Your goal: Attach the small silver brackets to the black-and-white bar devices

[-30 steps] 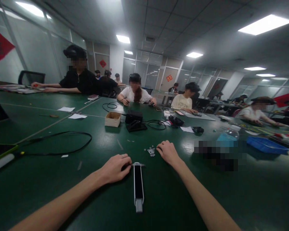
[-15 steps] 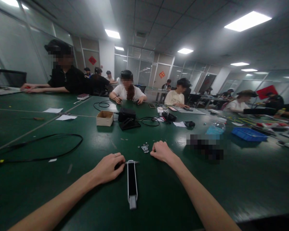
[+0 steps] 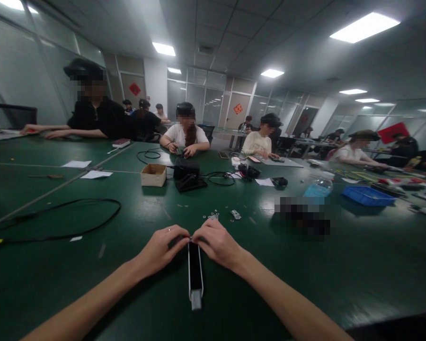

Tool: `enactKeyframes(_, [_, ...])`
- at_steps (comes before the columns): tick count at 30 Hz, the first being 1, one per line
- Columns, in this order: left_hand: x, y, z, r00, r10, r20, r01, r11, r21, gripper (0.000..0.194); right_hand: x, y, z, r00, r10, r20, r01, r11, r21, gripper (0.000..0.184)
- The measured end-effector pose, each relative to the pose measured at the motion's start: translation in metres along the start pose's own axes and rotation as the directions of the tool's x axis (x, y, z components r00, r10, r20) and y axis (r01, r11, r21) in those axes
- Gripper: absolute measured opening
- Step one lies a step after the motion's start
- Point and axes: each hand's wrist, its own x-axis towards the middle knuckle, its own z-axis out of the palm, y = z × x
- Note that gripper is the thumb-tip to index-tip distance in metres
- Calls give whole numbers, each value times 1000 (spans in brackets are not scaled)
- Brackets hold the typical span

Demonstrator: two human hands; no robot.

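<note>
A long narrow piece with a white rim, black inside and a grey block at its near end (image 3: 195, 272), lies lengthwise on the green table in front of me. Both hands meet at its far end. My left hand (image 3: 166, 246) is closed in a pinch at the left of that end, and my right hand (image 3: 218, 241) pinches from the right. Whatever small part sits between the fingertips is mostly hidden. Just beyond the right hand lies a partly covered small metal plate (image 3: 213, 217) with tiny nuts around it. A curved metal piece (image 3: 236, 214) lies farther right.
Beyond are a small open box (image 3: 153, 175), a black device on a stand (image 3: 187, 169) and cables. On the right stand a bottle of blue liquid (image 3: 319, 188), a blue tray (image 3: 368, 196) and a pixelated dark object. A black cable (image 3: 119, 208) loops at left. Several people sit around.
My right hand has moved left and nearer, from beside the small metal parts to the long piece's far end, uncovering the curved metal piece. My left hand stays almost in place.
</note>
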Motion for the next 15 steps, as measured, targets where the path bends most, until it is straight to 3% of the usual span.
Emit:
enactKeyframes(4, [0, 6, 0, 1000, -11, 11, 11, 998, -64, 19, -3, -2, 6, 999, -12, -42, 11, 1000, -19, 18])
enactKeyframes(11, [5, 15, -13, 988, -92, 125, 113, 978, -174, 21, -2, -2, 0, 995, 97, -22, -99, 989, -106, 26])
enactKeyframes(15, [6, 10, -21, 981, -95, 170, 117, 985, -125, 20, -2, 2, -4, 996, 91, 10, -88, 985, -151, 31])
